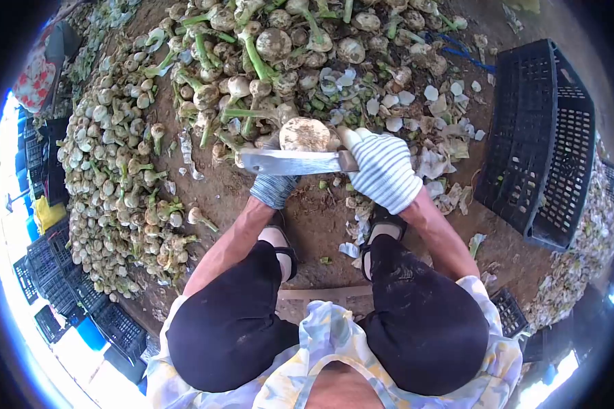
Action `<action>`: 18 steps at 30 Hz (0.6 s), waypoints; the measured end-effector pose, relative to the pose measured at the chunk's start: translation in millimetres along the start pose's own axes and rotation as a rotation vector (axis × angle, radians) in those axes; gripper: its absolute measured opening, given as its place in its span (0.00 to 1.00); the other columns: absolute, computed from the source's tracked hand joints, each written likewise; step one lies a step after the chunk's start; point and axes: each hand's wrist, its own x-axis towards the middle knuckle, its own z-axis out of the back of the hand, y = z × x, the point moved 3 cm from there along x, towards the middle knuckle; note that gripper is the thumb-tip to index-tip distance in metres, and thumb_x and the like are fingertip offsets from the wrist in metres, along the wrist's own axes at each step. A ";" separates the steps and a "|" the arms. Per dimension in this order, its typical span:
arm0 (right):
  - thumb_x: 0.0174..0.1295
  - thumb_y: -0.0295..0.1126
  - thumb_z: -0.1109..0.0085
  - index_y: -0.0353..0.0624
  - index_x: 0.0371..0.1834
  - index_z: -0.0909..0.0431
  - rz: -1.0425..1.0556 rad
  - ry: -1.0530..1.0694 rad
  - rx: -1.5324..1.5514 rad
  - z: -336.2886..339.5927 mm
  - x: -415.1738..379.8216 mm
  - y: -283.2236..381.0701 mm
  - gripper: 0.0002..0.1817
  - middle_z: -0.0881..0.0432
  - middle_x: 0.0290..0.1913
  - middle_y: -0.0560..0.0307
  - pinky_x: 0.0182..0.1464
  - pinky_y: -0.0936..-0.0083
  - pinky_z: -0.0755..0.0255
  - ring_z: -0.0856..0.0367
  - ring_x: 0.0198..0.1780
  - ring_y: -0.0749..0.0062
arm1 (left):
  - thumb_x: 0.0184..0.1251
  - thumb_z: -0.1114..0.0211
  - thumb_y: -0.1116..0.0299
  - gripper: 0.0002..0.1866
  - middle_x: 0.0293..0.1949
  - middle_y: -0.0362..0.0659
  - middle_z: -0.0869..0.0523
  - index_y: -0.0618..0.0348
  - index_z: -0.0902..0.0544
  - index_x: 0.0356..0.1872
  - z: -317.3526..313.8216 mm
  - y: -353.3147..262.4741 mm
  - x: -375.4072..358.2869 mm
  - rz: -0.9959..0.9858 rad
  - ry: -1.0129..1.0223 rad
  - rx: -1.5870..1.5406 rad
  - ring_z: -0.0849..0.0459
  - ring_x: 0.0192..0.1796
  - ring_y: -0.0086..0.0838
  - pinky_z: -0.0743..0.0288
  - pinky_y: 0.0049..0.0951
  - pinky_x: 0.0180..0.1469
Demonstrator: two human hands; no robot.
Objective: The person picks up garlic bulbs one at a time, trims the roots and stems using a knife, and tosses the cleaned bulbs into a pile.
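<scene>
My left hand (274,192), in a grey striped glove, grips a large pale garlic bulb (304,134) with brown soil marks on it. The knife blade hides most of those fingers. In a white glove with grey stripes, my right hand (387,170) is closed around the handle of a knife (290,163). Its broad blade points left, lying across this view just below the bulb. Right beyond my hands rises a heap of garlic (274,44) with soil on the bulbs and cut green stems.
A bigger spread of garlic (109,157) covers the ground to the left. Loose peeled skins (436,160) lie at the right of the heap. A black plastic crate (518,136) stands on the right, and more crates (54,262) are at the far left. My knees are bent below my arms.
</scene>
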 end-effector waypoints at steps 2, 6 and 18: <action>0.51 0.33 0.46 0.40 0.39 0.29 0.043 -0.032 0.004 2.2 1.1 5.8 0.12 0.27 0.22 0.51 0.24 0.64 0.33 0.25 0.22 0.57 | 0.69 0.54 0.71 0.15 0.47 0.44 0.21 0.62 0.31 0.55 -1.7 -2.5 -5.5 -0.133 0.107 -0.157 0.21 0.47 0.30 0.24 0.29 0.51; 0.50 0.32 0.46 0.38 0.36 0.30 0.005 0.066 -0.090 2.0 5.9 16.5 0.12 0.27 0.22 0.50 0.24 0.65 0.33 0.24 0.22 0.58 | 0.64 0.46 0.71 0.18 0.48 0.45 0.21 0.63 0.31 0.55 2.9 4.6 -14.2 -0.283 0.103 -0.075 0.21 0.48 0.28 0.24 0.28 0.51; 0.51 0.32 0.45 0.40 0.28 0.31 0.032 0.085 -0.045 -15.9 5.1 -2.9 0.09 0.27 0.21 0.48 0.23 0.62 0.33 0.25 0.21 0.54 | 0.58 0.37 0.66 0.23 0.48 0.44 0.22 0.62 0.29 0.54 24.5 116.2 15.0 0.083 0.129 -0.416 0.22 0.47 0.25 0.25 0.29 0.50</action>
